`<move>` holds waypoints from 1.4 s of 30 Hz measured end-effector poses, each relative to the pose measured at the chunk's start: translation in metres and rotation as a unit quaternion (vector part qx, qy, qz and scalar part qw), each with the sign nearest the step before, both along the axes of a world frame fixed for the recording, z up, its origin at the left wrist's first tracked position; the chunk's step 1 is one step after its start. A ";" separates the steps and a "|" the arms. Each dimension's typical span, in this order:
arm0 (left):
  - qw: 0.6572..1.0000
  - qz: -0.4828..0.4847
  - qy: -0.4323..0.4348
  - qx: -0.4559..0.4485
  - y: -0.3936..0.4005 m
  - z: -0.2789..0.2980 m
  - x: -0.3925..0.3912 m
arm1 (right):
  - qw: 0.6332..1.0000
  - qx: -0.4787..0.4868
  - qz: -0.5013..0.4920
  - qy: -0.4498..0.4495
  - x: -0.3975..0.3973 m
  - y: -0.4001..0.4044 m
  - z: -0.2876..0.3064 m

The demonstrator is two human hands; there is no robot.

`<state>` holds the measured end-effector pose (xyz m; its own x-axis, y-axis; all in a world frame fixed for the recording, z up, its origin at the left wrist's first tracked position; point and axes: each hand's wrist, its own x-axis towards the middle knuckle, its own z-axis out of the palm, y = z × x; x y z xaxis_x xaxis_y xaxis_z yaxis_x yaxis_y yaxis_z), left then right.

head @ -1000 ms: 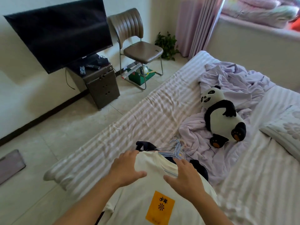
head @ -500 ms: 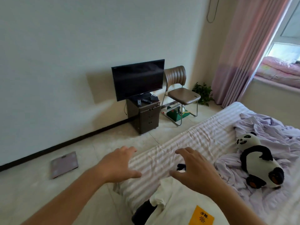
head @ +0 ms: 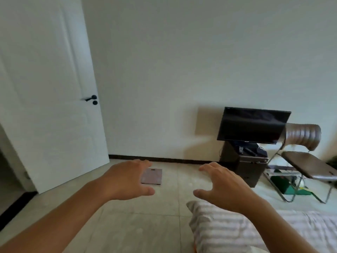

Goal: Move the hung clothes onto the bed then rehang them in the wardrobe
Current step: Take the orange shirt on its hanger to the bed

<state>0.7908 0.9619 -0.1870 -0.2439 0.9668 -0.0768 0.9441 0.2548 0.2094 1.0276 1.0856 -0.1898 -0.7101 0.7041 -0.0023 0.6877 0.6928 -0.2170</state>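
Note:
My left hand [head: 125, 179] hovers palm down over the tiled floor, fingers relaxed and spread, holding nothing. My right hand [head: 224, 187] hovers beside it above the near corner of the striped bed [head: 228, 232], also empty with loose fingers. The clothes and hangers are out of view, apart from a thin pale sliver at the bottom edge that I cannot identify. No wardrobe shows.
A white door [head: 45, 99] with a black handle stands open at the left. A flat bathroom scale [head: 152, 176] lies on the floor ahead. A television [head: 253, 125] on a dark cabinet [head: 249, 167] and a brown chair [head: 306, 161] stand along the right wall.
My view has swung up and left, away from the bed toward the door. Both hands have lifted off the cream T-shirt and hangers, which dropped out of view.

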 end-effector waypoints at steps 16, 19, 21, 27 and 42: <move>0.923 0.381 -0.036 -0.036 -0.374 0.024 -0.101 | 0.935 0.025 0.353 -0.024 -0.238 -0.229 0.029; 0.901 0.430 -0.026 -0.050 -0.447 0.030 -0.118 | 0.919 0.023 0.392 -0.028 -0.282 -0.294 0.035; 0.888 0.457 -0.022 -0.050 -0.495 0.037 -0.129 | 0.911 0.016 0.411 -0.021 -0.309 -0.340 0.040; 0.849 0.525 -0.020 -0.051 -0.633 0.050 -0.160 | 0.877 0.023 0.480 -0.013 -0.382 -0.471 0.052; 0.780 0.616 -0.051 -0.093 -0.827 0.054 -0.276 | 0.770 0.007 0.637 -0.037 -0.586 -0.682 0.051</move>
